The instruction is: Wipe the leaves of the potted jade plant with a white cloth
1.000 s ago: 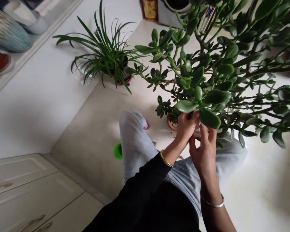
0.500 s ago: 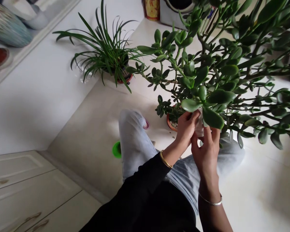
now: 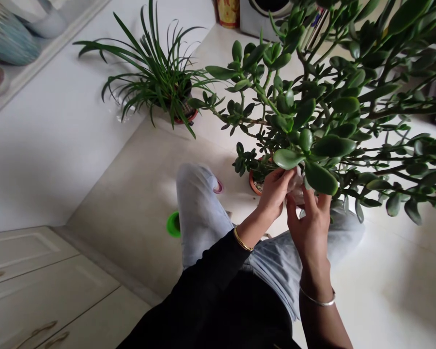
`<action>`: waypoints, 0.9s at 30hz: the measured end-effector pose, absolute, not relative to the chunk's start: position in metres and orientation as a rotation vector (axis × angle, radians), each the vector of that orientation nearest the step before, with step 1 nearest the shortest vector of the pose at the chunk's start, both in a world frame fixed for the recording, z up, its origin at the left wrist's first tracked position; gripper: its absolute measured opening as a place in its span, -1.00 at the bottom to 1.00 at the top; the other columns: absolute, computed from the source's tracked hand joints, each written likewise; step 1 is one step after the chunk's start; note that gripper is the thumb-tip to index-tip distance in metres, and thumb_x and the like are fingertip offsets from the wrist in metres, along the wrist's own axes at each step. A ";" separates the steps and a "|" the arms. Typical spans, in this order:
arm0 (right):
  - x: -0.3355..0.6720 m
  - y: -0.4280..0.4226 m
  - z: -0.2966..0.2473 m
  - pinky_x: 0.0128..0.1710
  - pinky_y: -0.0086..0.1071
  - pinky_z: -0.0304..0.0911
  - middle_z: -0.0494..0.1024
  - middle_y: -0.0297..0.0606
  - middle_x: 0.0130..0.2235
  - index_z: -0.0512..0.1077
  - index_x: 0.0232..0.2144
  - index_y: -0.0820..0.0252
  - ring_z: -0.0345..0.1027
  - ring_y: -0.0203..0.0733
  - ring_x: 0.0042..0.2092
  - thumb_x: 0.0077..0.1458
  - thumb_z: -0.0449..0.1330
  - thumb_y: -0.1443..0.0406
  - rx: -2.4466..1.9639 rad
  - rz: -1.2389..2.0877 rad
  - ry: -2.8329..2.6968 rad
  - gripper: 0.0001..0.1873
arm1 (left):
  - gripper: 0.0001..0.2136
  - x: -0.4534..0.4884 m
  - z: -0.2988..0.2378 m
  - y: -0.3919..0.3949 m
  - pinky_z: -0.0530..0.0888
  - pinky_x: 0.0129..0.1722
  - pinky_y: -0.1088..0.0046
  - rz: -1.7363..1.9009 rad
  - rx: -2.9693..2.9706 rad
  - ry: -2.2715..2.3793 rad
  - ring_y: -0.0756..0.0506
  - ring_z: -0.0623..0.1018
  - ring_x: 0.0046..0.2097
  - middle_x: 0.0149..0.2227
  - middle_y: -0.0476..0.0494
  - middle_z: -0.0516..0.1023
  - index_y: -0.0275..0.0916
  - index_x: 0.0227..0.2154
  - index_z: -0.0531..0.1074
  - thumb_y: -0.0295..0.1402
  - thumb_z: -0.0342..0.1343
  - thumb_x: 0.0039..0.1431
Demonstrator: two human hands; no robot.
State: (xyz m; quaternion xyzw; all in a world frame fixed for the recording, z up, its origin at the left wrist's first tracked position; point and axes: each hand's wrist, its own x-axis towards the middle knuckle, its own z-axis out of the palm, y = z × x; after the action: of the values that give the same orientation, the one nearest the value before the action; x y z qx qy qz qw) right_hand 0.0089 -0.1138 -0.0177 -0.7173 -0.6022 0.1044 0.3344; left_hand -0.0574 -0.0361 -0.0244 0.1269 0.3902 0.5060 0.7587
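Two jade leaves (image 3: pixel 287 159) overhang the left hand (image 3: pixel 274 191) and right hand (image 3: pixel 310 228).

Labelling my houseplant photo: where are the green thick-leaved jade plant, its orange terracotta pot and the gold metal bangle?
Green thick-leaved jade plant (image 3: pixel 321 178): head view, on a large oval leaf.
Orange terracotta pot (image 3: pixel 254 185): head view, on its rim.
Gold metal bangle (image 3: pixel 242 240): head view, on its curved band.

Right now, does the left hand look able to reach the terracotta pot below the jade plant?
Probably yes: the left hand sits just beside the terracotta pot, and its rim looks free on that side, though small leaves hang over the pot's top.
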 end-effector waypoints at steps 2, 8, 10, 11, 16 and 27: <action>0.010 -0.117 -0.018 -0.17 -0.15 0.57 0.34 0.00 0.16 0.45 0.09 0.14 0.49 -0.20 -0.18 0.30 0.12 0.32 -1.868 0.272 -1.578 -0.67 | -0.76 -0.058 -0.023 -0.036 0.42 -0.33 0.49 1.101 0.274 0.841 0.06 0.45 -0.43 -0.47 0.00 0.54 -0.25 -0.51 0.51 -0.23 0.41 0.07; 0.013 -0.108 -0.019 -0.18 -0.13 0.57 0.34 0.00 0.14 0.44 0.11 0.12 0.46 -0.14 -0.12 0.29 0.14 0.31 -1.878 0.270 -1.571 -0.64 | -0.76 -0.058 -0.022 -0.037 0.48 -0.25 0.44 1.065 0.294 0.834 -0.02 0.56 -0.33 -0.43 -0.04 0.58 -0.24 -0.46 0.54 -0.18 0.40 0.06; 0.013 -0.104 -0.018 -0.15 -0.12 0.57 0.34 -0.01 0.13 0.43 0.13 0.11 0.46 -0.07 -0.04 0.29 0.13 0.30 -1.875 0.287 -1.563 -0.62 | -0.79 -0.058 -0.022 -0.036 0.49 -0.24 0.45 1.069 0.308 0.826 -0.01 0.56 -0.32 -0.41 -0.03 0.58 -0.24 -0.45 0.54 -0.22 0.38 0.09; 0.013 -0.104 -0.018 -0.14 -0.12 0.57 0.34 -0.02 0.12 0.42 0.14 0.10 0.45 -0.06 -0.01 0.29 0.13 0.29 -1.874 0.290 -1.559 -0.61 | -0.81 -0.058 -0.023 -0.035 0.49 -0.25 0.46 1.078 0.310 0.822 0.00 0.55 -0.32 -0.41 -0.02 0.57 -0.24 -0.44 0.54 -0.24 0.37 0.10; 0.009 -0.112 -0.018 -0.10 -0.14 0.55 0.35 -0.03 0.13 0.44 0.13 0.08 0.47 -0.08 -0.01 0.30 0.13 0.32 -1.871 0.267 -1.582 -0.63 | -0.78 -0.057 -0.025 -0.032 0.42 -0.35 0.49 1.098 0.285 0.794 0.04 0.45 -0.42 -0.51 0.03 0.47 -0.23 -0.53 0.47 -0.30 0.37 0.10; 0.009 -0.125 -0.018 -0.14 -0.16 0.61 0.35 -0.03 0.21 0.51 0.07 0.08 0.54 -0.14 -0.06 0.31 0.15 0.32 -1.827 0.308 -1.546 -0.68 | -0.78 -0.059 -0.019 -0.034 0.37 -0.35 0.49 1.069 0.254 0.810 0.04 0.42 -0.42 -0.51 0.06 0.42 -0.23 -0.54 0.45 -0.33 0.38 0.08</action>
State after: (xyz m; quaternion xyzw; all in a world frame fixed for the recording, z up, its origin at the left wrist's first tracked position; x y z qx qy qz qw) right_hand 0.0092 -0.1250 -0.0184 -0.7075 -0.5986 0.1193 0.3562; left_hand -0.0594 -0.0335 -0.0194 0.1176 0.3742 0.4940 0.7760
